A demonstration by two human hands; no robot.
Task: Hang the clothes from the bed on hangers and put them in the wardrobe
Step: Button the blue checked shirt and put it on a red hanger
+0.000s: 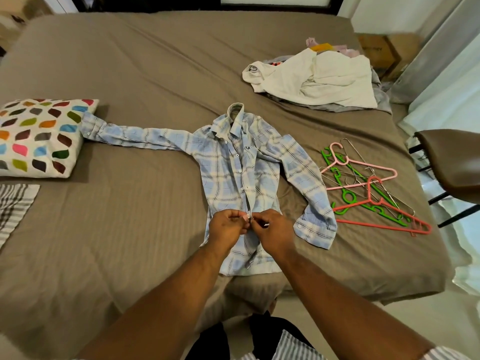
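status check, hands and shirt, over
Left hand and right hand both pinch the plaid shirt at its button line, low down. Shirt flat on bed, no hanger in it. Pile of hangers beside its sleeve.

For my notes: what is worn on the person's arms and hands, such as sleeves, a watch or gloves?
Forearms bare. Left hand and right hand: no glove, watch or bracelet. A pale striped sleeve edge shows at the right upper arm.
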